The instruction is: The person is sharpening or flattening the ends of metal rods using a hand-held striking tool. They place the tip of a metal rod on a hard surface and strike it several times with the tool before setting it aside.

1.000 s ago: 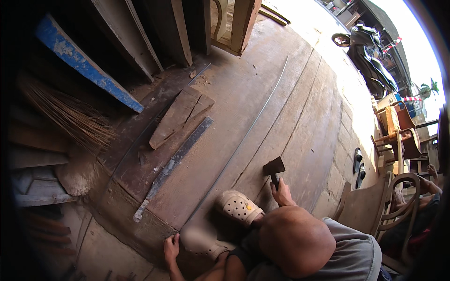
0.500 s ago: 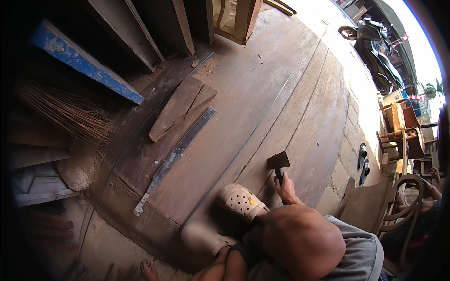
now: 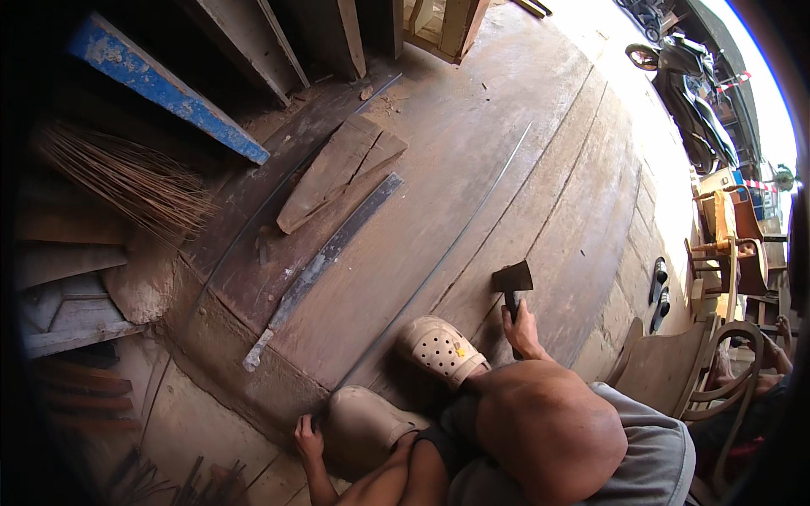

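Head view showed me crouched over a big slab of dark planks [image 3: 472,194], with my right hand [image 3: 525,331] at about four o'clock, fingers wrapped fully round the handle of a small hatchet [image 3: 513,282]. Its dark head sat up at twelve o'clock from the hand, close over the wood, though I could not tell whether the blade was touching. My left hand [image 3: 309,438] was down at seven o'clock, fingers spread and flat on the low edge of the slab, holding nothing.

What worried me was the pale clog [image 3: 440,349] at nine o'clock from the hatchet hand, just beside it. A glancing stroke off that hard, worn surface could, I judged, skid the blade toward the foot. The second clog [image 3: 363,422] lay near the left hand, so a slip of footing might pinch those fingers. A long loose board [image 3: 337,173] and a thin metal strip [image 3: 325,261] lay at ten o'clock, well apart and unlikely to interfere.
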`<state>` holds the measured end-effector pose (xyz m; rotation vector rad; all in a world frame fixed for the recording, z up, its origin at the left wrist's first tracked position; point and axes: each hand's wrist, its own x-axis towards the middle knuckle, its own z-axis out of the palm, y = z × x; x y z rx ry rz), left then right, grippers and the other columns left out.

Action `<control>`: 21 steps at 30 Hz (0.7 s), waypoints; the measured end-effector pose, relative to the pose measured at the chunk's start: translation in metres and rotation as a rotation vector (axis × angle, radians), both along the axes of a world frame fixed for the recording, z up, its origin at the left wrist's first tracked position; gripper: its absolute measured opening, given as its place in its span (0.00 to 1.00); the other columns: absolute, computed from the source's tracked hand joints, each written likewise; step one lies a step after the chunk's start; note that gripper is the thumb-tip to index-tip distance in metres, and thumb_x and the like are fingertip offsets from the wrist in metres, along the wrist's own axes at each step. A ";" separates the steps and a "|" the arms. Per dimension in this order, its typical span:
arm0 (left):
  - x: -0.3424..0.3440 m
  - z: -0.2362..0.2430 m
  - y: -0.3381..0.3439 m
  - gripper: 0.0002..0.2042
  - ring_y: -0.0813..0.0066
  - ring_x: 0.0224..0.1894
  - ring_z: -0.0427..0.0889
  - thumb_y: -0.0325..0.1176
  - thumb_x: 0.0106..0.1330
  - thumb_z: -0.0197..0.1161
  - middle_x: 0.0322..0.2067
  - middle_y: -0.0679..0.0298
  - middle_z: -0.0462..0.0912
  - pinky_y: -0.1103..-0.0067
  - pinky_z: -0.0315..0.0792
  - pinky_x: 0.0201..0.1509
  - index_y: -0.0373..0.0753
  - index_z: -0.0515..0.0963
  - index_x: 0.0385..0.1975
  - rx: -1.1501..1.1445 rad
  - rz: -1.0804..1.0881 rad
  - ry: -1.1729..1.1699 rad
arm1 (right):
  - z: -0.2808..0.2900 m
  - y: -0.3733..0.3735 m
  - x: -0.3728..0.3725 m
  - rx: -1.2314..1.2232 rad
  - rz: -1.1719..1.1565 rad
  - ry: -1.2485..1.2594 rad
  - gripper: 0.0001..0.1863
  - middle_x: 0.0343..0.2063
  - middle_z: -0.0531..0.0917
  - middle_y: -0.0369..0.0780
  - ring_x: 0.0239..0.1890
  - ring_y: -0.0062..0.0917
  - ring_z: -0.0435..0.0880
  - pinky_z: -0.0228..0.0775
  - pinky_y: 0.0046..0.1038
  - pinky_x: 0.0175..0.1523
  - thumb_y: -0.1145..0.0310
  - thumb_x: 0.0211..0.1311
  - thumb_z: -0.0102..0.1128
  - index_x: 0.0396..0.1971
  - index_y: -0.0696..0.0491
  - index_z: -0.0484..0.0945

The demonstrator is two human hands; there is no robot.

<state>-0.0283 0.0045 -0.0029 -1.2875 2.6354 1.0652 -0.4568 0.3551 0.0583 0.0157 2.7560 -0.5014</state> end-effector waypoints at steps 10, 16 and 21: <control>-0.008 0.005 -0.022 0.14 0.39 0.29 0.74 0.40 0.68 0.59 0.23 0.46 0.76 0.57 0.66 0.37 0.35 0.74 0.26 0.085 -0.069 -0.093 | 0.000 -0.002 0.000 -0.018 -0.003 -0.010 0.23 0.28 0.78 0.65 0.37 0.62 0.78 0.70 0.52 0.37 0.59 0.64 0.57 0.46 0.64 0.66; -0.010 0.006 -0.014 0.16 0.37 0.31 0.71 0.41 0.67 0.59 0.25 0.44 0.75 0.58 0.65 0.37 0.33 0.74 0.26 0.087 -0.004 -0.103 | 0.012 -0.010 -0.004 0.012 -0.001 -0.036 0.21 0.27 0.78 0.65 0.36 0.62 0.78 0.70 0.53 0.37 0.58 0.65 0.56 0.44 0.63 0.67; -0.014 0.013 -0.020 0.15 0.36 0.33 0.71 0.40 0.66 0.60 0.27 0.43 0.75 0.59 0.65 0.38 0.32 0.75 0.28 0.121 -0.005 -0.150 | 0.039 -0.019 -0.021 0.046 0.078 -0.094 0.20 0.26 0.79 0.63 0.34 0.60 0.79 0.71 0.51 0.37 0.57 0.66 0.55 0.40 0.62 0.69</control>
